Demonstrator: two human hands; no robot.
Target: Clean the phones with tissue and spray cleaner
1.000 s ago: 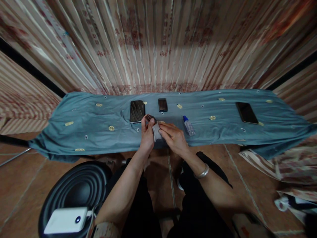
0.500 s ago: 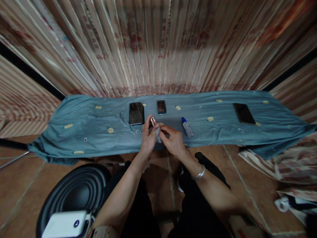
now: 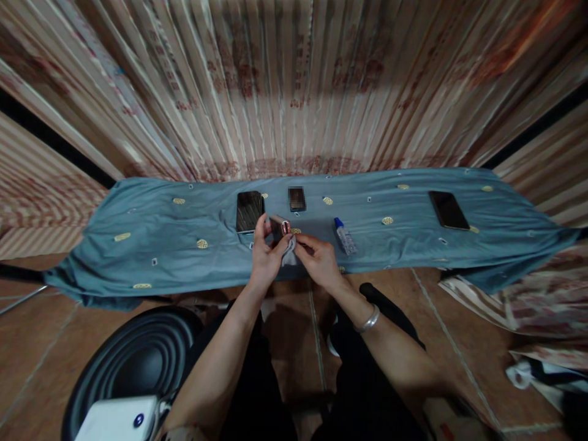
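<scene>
The far side was found closed off by a striped, red-patterned curtain [image 3: 285,86]. The tiled floor [image 3: 291,334] was seen at the near side. Between them, a long surface was noted to be covered by a blue-green cloth [image 3: 225,263] printed with yellow motifs. At near left, a round black ridged stool [image 3: 138,361] was recorded, on which a white device [image 3: 117,419] with a round dark spot was carried, partly cut off by the view's edge. The left hand [image 3: 266,254] was observed at the near edge of the surface, its fingers half curled, with a small shiny object [image 3: 278,225] held between them and the thumb. The right hand [image 3: 321,260] was seen just beside it, fingers bent and tips pinched on a grey wipe [image 3: 289,252], which was pressed against the near end of the object. A dark glossy slab [image 3: 249,211] was located just beyond the left hand, and a dark tablet [image 3: 449,209] was placed well apart at far right. A blue-capped clear bottle [image 3: 345,236] was found lying near the right hand. A small dark square case [image 3: 296,199] was positioned beyond both hands. A silver bangle [image 3: 369,318] was worn on the right wrist.
</scene>
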